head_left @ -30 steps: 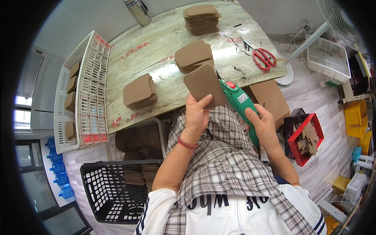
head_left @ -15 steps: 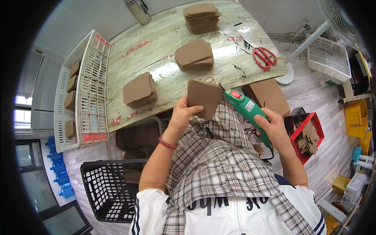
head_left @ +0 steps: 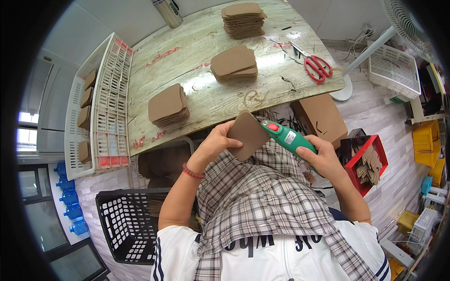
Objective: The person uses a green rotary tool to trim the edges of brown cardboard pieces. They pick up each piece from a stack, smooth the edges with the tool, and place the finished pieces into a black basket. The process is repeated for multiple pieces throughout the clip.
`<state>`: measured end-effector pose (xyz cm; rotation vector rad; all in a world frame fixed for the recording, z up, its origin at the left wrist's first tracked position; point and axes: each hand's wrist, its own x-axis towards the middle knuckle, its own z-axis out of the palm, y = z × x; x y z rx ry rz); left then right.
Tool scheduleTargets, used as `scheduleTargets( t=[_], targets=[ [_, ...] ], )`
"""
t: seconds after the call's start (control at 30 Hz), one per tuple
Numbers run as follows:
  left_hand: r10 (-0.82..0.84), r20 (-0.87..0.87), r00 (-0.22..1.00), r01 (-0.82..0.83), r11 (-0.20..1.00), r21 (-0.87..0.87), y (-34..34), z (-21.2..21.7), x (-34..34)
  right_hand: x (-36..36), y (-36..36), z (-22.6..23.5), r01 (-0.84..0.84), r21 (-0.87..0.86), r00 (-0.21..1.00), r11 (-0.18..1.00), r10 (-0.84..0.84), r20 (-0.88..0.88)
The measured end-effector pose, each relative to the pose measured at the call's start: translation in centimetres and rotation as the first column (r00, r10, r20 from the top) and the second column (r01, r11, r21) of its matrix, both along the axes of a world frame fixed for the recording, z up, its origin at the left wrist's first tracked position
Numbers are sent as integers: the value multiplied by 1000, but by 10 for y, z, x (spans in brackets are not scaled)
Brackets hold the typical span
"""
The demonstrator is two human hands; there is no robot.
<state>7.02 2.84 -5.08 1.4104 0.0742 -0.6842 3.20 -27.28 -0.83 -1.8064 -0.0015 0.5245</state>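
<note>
Broadly, a worn, pale wooden table [head_left: 187, 42] fills the upper middle of the frame, its surface marked with red patches. Below it, the person's checked apron [head_left: 253, 201] covers the lower centre. A white slatted crate [head_left: 110, 103] stands on its side at the upper left, with small brown stacks behind its lattice, and a black lattice crate [head_left: 124, 229] sits at the lower left. A cardboard box [head_left: 328, 117] shows right of centre, just past the table's near edge, and below it, farther right, a red box [head_left: 354, 180] holds a heap of brown pieces.

Three brown stacks stand well apart on the table: one at the top centre [head_left: 243, 21], one in the upper middle [head_left: 234, 63] and one left of centre [head_left: 168, 105].

At the centre, the right hand [head_left: 323, 154] is wrapped round the body of a green power tool [head_left: 286, 136] with a red button. The left hand [head_left: 218, 143] pinches a rounded brown piece [head_left: 248, 136], thumb on its upper face. The two hands are apart; the tool's head lies at the piece's upper right edge, though whether they touch cannot be told.

Red-handled scissors [head_left: 308, 56] lie at the upper right of the table, near thin dark scraps [head_left: 288, 83]. A red beaded bracelet [head_left: 193, 172] circles the left wrist.
</note>
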Motion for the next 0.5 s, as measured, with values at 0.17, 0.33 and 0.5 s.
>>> scheduleTargets(
  t=[0.17, 0.33, 0.5],
  targets=[
    [-34, 16, 999, 34, 999, 18, 0, -4, -5, 3, 11, -3, -6, 26, 1000, 1000, 5, 22],
    [2, 173, 985, -51, 958, 283, 16, -1, -3, 6, 12, -5, 0, 110, 998, 994, 7, -64],
    [337, 208, 918, -363, 927, 97, 26, 5, -10, 8, 6, -4, -28, 123, 995, 992, 40, -93]
  ],
)
